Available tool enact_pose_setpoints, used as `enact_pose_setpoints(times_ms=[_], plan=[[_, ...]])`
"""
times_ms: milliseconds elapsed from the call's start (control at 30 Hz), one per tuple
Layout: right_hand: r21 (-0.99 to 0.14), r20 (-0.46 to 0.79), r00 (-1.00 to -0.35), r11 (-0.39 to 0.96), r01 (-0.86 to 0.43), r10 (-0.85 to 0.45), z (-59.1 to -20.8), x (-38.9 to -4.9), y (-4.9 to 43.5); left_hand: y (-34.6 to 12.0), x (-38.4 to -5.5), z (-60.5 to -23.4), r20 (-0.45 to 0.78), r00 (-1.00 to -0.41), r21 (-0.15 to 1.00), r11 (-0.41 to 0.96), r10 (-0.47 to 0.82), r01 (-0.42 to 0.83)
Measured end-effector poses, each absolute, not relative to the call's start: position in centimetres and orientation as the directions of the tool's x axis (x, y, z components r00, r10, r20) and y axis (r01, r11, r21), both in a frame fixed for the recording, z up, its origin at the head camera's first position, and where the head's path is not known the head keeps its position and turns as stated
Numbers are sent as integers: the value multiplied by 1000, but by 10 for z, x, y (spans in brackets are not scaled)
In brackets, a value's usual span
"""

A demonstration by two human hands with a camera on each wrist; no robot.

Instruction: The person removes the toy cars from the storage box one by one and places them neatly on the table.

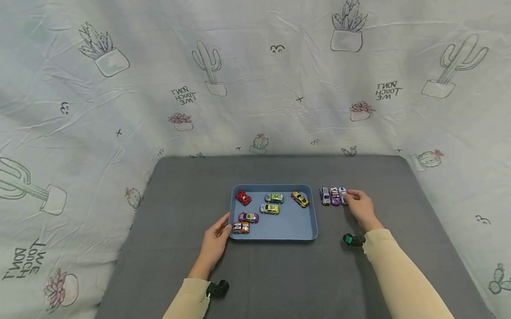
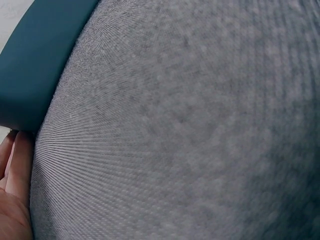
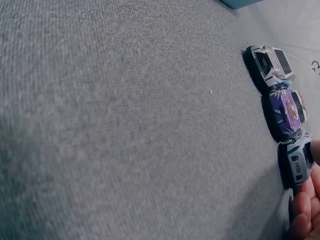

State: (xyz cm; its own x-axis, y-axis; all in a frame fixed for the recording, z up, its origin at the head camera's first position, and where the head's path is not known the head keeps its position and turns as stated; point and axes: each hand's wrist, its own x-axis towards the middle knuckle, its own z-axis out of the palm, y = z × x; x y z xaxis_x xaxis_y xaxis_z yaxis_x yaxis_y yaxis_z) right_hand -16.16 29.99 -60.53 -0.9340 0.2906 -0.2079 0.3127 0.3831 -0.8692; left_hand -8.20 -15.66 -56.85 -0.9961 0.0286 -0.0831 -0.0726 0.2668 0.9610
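Observation:
A blue tray [image 1: 284,232] holds several toy cars: a red one [image 1: 243,197], a green one [image 1: 274,198], a yellow-green one [image 1: 269,209], a yellow one [image 1: 300,199], a purple one [image 1: 248,218] and an orange one [image 1: 241,227]. My left hand [image 1: 214,244] rests against the tray's near left corner, its extended fingers [image 2: 21,165] touching the outer wall. To the right of the tray, my right hand [image 1: 361,209] pinches a white toy car [image 3: 296,162]. That car stands at the right end of a row, beside a purple-and-white car [image 1: 334,196] and a silver-white car [image 1: 324,196].
Grey cloth covers the table [image 1: 282,282]. Behind it and at its sides hangs a pale curtain [image 1: 252,83] printed with cacti. Each wrist wears a dark camera strap, one of them [image 1: 218,288] on the left.

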Motion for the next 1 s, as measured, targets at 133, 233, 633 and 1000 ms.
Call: enact_pose_setpoints(times_ms=[133, 233, 633, 1000], plan=[[-871, -209, -933, 377, 314, 293, -606, -162, 299, -158, -85, -579, -73, -997, 963, 261, 28, -63], [-873, -214, -931, 371, 318, 295, -608, -164, 299, -160, -89, -593, -63, -998, 966, 252, 23, -56], [-868, -223, -919, 363, 339, 326, -610, -164, 297, -161, -91, -610, -32, -999, 969, 246, 10, -29], [-844, -66, -956, 495, 207, 286, -589, -156, 280, -160, -88, -594, -62, -998, 962, 267, 29, -51]])
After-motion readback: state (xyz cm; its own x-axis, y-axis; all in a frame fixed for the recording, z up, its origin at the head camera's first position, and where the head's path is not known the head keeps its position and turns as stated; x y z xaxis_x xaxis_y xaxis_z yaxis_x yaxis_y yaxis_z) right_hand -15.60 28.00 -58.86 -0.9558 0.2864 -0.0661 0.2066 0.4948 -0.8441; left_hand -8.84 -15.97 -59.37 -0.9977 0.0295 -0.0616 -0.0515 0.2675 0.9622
